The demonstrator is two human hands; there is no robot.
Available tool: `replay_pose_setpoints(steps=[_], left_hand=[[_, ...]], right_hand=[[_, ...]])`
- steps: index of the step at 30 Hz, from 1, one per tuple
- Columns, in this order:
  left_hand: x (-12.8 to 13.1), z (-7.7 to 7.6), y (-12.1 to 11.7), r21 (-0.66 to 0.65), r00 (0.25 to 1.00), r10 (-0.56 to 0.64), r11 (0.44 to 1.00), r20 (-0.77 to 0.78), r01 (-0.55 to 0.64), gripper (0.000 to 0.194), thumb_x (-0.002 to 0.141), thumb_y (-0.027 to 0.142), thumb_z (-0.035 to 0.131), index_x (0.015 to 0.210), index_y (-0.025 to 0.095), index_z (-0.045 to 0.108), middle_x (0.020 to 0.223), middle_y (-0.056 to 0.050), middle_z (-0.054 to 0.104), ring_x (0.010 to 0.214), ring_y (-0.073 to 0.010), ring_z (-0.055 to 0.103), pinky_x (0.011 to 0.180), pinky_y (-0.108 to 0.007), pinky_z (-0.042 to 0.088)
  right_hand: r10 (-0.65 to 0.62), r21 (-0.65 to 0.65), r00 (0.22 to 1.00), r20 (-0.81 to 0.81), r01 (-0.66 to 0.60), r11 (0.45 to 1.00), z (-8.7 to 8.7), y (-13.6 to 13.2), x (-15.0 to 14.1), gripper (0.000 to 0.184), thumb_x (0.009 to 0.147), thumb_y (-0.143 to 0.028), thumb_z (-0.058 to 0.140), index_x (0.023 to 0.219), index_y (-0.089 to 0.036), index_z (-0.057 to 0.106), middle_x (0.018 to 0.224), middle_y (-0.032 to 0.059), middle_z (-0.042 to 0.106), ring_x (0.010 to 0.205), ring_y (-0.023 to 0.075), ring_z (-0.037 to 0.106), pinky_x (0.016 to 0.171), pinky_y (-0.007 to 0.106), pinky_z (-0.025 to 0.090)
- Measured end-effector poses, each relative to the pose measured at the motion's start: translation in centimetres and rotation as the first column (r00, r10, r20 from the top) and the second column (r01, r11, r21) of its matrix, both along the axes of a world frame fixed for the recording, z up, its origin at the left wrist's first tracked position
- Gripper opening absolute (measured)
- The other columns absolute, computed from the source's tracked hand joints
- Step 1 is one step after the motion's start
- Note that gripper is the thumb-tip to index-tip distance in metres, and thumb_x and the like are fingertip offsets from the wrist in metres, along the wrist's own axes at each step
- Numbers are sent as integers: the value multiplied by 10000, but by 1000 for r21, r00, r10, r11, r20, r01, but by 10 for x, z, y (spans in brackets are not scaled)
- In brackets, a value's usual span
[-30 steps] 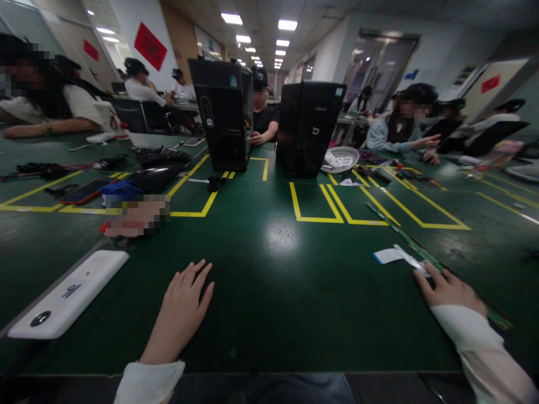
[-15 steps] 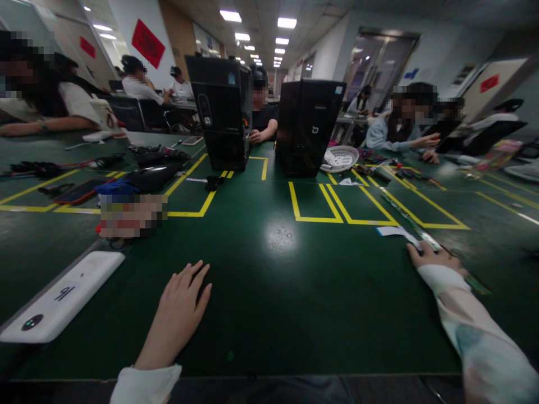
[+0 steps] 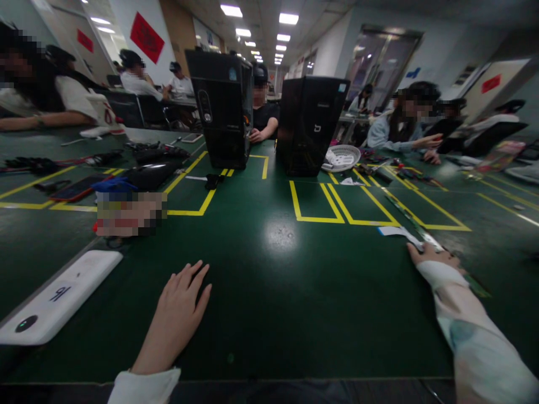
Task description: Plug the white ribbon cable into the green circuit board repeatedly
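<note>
Here on my left hand (image 3: 179, 306), the fingers lie spread, nothing between them, palm down over the green tabletop (image 3: 295, 303). Across to my right hand (image 3: 438, 261), and this is where the contact is: the fingers are down on a long, thin green circuit-board strip (image 3: 403, 212), which runs out beyond the fingertips and shows again beneath the wrist side. Whether they are closed on it, I cannot tell. A white ribbon cable (image 3: 402, 232) with a blue end meets those same fingertips, reaching out to their left.

Moving outward from the left fingers, a white handheld device (image 3: 63, 297) with a dark round spot lies to their left, tilted away from me. Beyond it comes a blurred-out item (image 3: 128, 215), with a blue bundle (image 3: 112, 184) just behind, then a red-edged flat device (image 3: 78, 188) and dark cables (image 3: 31, 164).

Straight ahead, past yellow tape outlines (image 3: 318, 219), two black computer towers stand upright: the left tower (image 3: 219, 112) and the right tower (image 3: 311, 123). A person (image 3: 265, 115) sits behind them, one hand by the left tower. Beyond the right fingers and to their left, a white basket (image 3: 342, 159) sits beside the right tower, and farther out, another person (image 3: 393, 129) in light blue works at the tabletop.
</note>
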State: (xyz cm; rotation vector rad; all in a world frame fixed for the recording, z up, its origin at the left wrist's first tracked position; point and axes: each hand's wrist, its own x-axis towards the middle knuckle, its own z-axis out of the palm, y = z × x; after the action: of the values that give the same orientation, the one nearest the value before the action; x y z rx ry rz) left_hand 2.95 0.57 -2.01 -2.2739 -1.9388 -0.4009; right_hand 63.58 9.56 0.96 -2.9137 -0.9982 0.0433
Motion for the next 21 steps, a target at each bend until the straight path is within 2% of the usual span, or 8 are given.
replay_pose_setpoints(steps=[8,13,17,21], left_hand=[[-2,-2,1,16,1000,-20,1000,-14,20,569,955,468,309,1371,134,507,1421,-145,517,1334,-345,447,1079,-560,378],[-1,-1,0,22,1000,-20,1000,-16,20,568,957,468,301,1369,137,508,1419,-142,521,1330,-343,452,1077,-559,381],[1,-1,0,25,1000,-17,1000,-15,17,570,955,473,303,1366,137,512,1417,-139,522,1329,-340,455,1083,-549,379],[1,0,0,18,1000,-19,1000,-16,20,569,954,471,308,1363,135,515,1416,-143,522,1319,-343,465,1079,-548,384]], right_hand=[[11,4,1000,-3,-11,1000,-5,0,2,687,927,-618,253,1464,-221,418,1497,289,286,1359,473,247,912,673,244],[-3,27,1000,-18,4,1000,-6,4,12,657,915,-618,317,1427,-239,480,1503,289,280,1367,472,240,902,673,254],[-6,42,1000,-23,7,999,-8,6,16,657,896,-635,336,1360,-223,552,1474,307,312,1345,488,273,893,694,263],[23,56,997,67,-27,998,-16,3,13,705,911,-631,246,1352,-167,542,1415,342,359,1300,493,336,868,689,294]])
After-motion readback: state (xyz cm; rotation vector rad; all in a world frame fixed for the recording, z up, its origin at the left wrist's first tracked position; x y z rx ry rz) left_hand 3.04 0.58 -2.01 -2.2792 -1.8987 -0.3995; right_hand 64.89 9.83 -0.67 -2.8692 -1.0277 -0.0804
